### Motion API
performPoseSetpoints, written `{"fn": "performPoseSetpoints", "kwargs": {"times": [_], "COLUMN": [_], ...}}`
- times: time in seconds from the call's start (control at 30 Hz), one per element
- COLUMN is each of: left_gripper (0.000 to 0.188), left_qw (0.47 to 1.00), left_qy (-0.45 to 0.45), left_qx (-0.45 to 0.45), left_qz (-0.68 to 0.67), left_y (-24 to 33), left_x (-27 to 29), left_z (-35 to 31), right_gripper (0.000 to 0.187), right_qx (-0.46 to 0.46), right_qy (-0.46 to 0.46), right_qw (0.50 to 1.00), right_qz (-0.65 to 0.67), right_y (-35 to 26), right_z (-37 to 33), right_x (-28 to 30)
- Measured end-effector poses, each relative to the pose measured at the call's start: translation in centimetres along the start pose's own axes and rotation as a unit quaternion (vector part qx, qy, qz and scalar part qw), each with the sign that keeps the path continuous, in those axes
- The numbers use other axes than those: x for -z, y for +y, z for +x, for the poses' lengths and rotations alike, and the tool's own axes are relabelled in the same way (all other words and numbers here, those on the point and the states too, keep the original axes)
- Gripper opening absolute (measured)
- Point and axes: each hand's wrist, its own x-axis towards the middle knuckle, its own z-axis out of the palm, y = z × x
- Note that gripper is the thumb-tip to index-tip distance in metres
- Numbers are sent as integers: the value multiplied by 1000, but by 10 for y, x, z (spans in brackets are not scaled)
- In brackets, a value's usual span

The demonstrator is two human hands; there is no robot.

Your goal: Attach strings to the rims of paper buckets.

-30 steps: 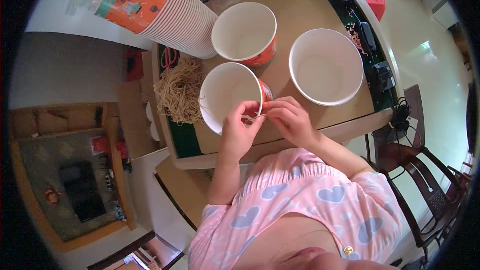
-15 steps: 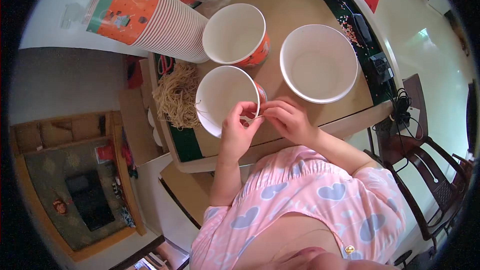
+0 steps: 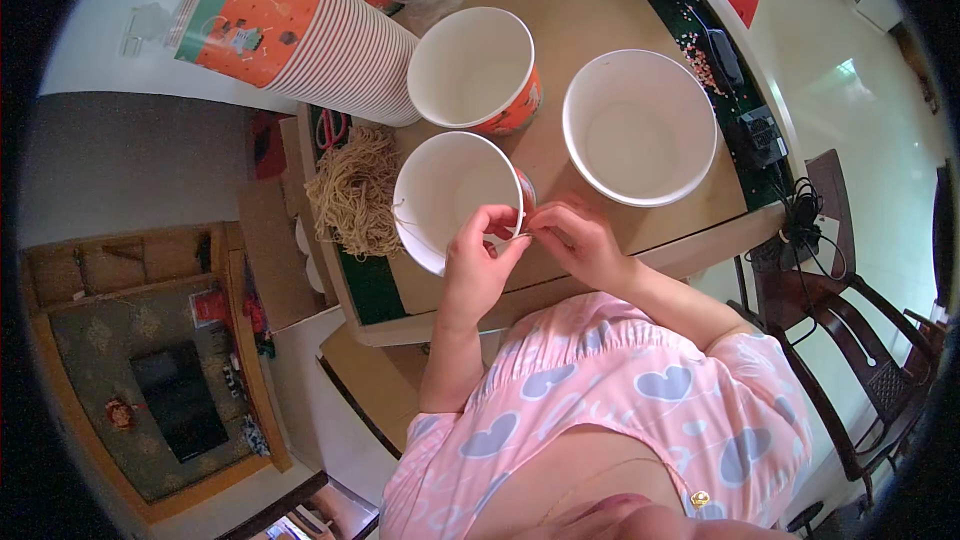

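A white-lined paper bucket (image 3: pixel 450 175) with an orange printed outside stands at the table's near edge. A bit of beige string (image 3: pixel 400 208) shows at its left rim. My left hand (image 3: pixel 480 260) reaches over the bucket's near right rim, thumb and fingers pinched together. Just outside that rim, my right hand (image 3: pixel 578 240) pinches too, its fingertips almost meeting the left ones. Between the fingertips a thin strand of string barely shows; the fingers hide most of it. Left of the bucket lies a tangled bundle of beige string (image 3: pixel 355 195).
Another orange printed bucket (image 3: pixel 475 70) stands behind, and a wide white bucket (image 3: pixel 640 128) to the right. A tall stack of nested buckets (image 3: pixel 300 40) lies at the back left, near red-handled scissors (image 3: pixel 330 128). Black cables (image 3: pixel 795 215) hang at the table's right edge.
The bucket under my hands has shifted very slightly right. Both hands keep their pinch at its rim, with only small finger movements.
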Motion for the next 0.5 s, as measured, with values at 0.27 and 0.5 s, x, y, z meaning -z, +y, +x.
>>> {"fn": "performPoseSetpoints", "kwargs": {"times": [0.27, 0.5], "left_gripper": [32, 36], "left_qw": [1000, 1000], "left_qy": [-3, -2], "left_qx": [-4, -15], "left_qz": [-13, -7], "left_y": [1, 3], "left_x": [0, 3], "left_z": [0, -4], "right_gripper": [18, 12], "right_qx": [36, -218], "right_qy": [22, -11], "right_qw": [999, 970], "right_qz": [-21, 107], "right_y": [-2, -11], "right_z": [-3, -13], "right_x": [-2, 0]}}
